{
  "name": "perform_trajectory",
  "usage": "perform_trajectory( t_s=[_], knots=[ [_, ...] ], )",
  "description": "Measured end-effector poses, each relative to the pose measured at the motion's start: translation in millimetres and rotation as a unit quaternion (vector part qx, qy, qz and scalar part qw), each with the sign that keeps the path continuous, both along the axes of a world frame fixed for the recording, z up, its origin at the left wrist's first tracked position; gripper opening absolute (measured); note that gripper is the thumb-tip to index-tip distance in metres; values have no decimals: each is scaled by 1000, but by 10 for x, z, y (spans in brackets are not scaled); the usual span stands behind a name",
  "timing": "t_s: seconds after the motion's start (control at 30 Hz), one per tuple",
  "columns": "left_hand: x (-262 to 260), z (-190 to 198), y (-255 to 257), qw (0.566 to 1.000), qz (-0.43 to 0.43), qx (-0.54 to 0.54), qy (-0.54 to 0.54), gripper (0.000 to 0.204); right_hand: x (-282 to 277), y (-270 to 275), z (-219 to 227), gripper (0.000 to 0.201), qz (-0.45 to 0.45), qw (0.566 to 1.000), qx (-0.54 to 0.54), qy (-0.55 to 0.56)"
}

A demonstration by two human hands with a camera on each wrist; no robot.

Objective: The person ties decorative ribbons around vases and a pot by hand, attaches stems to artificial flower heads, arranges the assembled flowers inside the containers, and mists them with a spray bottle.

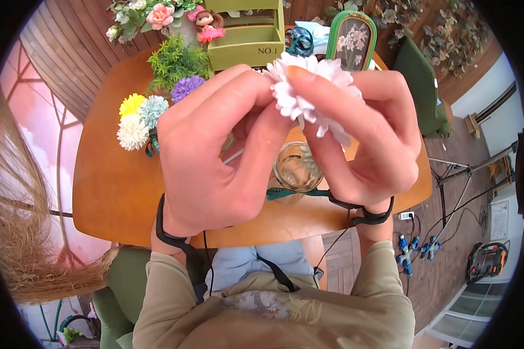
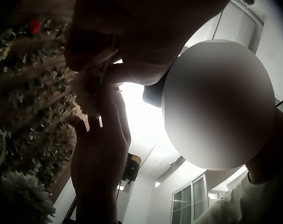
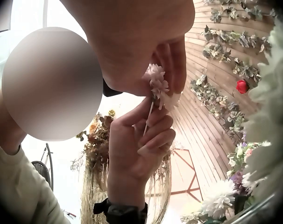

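Both hands are raised over the table, meeting at a pale pinkish-white artificial flower [image 1: 326, 68] with layered petals. My left hand [image 1: 206, 151] pinches it from below, and in the right wrist view a thin white stem [image 3: 148, 120] runs down through the left fingers. Thumb and fingers of my right hand [image 1: 378, 131] grip the petals from the other side. Part of the bloom is hidden behind the fingers. In the left wrist view the hands and flower are dark silhouettes. Below the hands stands a clear glass jar [image 1: 282, 174] with a pale flower in it.
A green ribbon [image 1: 279, 194] lies by the jar on the wooden table [image 1: 110, 198]. Yellow, blue, cream and purple blooms [image 1: 186, 88] lie at the left, near a green plant [image 1: 177, 61]. Behind are an olive drawer box [image 1: 239, 55], a doll [image 1: 208, 26] and a green-framed picture [image 1: 353, 41].
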State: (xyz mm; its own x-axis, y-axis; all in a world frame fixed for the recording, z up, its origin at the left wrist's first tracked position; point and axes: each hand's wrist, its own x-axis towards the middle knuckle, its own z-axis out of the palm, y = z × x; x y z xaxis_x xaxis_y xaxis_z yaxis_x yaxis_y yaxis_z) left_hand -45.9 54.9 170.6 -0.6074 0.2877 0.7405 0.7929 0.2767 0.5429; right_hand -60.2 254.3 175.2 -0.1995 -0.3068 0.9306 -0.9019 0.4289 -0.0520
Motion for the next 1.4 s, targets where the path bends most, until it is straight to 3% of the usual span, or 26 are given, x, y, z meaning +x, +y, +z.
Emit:
perform_trajectory(
  t_s=[0.13,0.3,0.4,0.5,0.57,0.63,0.73,0.8,0.93,1.07,1.2,1.3,1.4],
  knots=[
    [17,51,8,1000,-3,24,-17,19,-97,51,-32,49,30,998,35,44],
    [48,73,37,997,-29,69,-14,8,74,76,-54,57,23,999,49,-2],
    [-20,89,-22,999,-8,-19,38,8,126,111,-108,57,-12,999,1,-42],
    [-94,80,-22,997,56,32,50,10,146,194,-45,46,-46,991,-45,-116],
    [-102,60,-96,991,128,3,-33,13,102,256,-70,43,-71,989,-19,-127],
    [-95,-19,-128,990,137,-17,-27,12,100,285,-136,42,-67,990,40,-119],
    [-20,-203,-175,979,139,-126,-81,11,118,337,-333,43,-83,985,63,-137],
    [-23,-506,-241,971,142,-179,-65,10,136,322,-432,45,-116,969,150,-160],
    [72,-1150,-220,932,120,-336,-54,15,120,318,-555,51,-120,950,203,-205],
    [74,-1581,-105,908,91,-408,-22,26,122,319,-586,51,-140,946,212,-203],
    [37,-1757,-25,893,80,-443,0,32,194,374,-511,53,-137,961,151,-187],
    [10,-1788,-32,880,95,-460,70,23,308,543,-537,51,-151,969,89,-172],
    [17,-1766,-86,874,88,-473,71,22,400,864,-686,37,-238,944,-76,-213]
  ],
)
